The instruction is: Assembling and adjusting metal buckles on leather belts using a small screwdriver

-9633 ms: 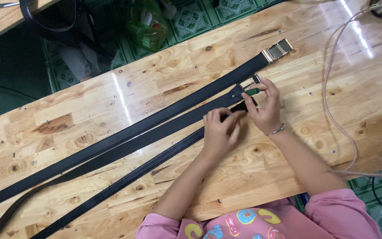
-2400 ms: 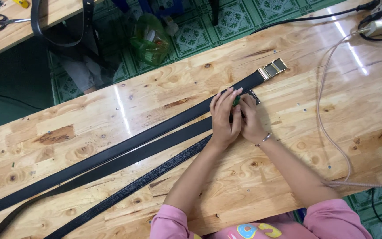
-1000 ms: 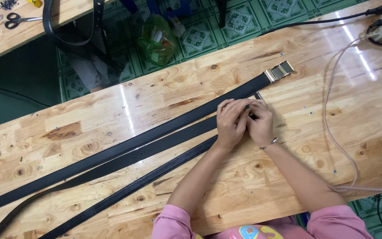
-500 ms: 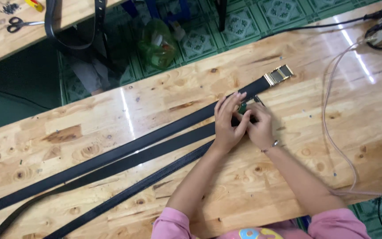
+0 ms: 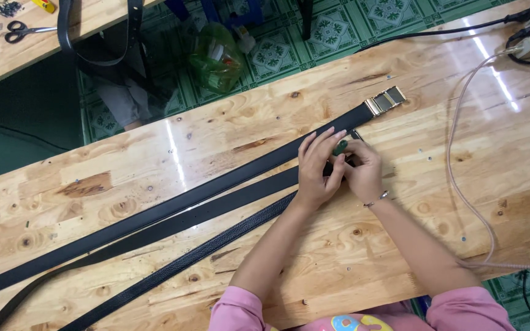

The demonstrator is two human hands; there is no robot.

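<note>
Pressing middle belt (image 5: 216, 211) end onto table (image 5: 400, 257), left hand (image 5: 317, 168) laid flat; small green tool (image 5: 340, 147) pinched by right hand (image 5: 363, 171).

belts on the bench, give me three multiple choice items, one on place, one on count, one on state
1. Where does the gold buckle lie?
A. beyond the hands
B. by the scissors
C. on the floor

2. How many black belts lie on the wooden bench?
A. one
B. three
C. five

3. What are the left hand and right hand doing?
A. resting apart
B. pressed together on the middle belt
C. lifting the hose

Key: 1 A, the buckle sits further up the bench than the fingers. 2 B, three strips run side by side. 3 B, both hands meet at its end.
</note>
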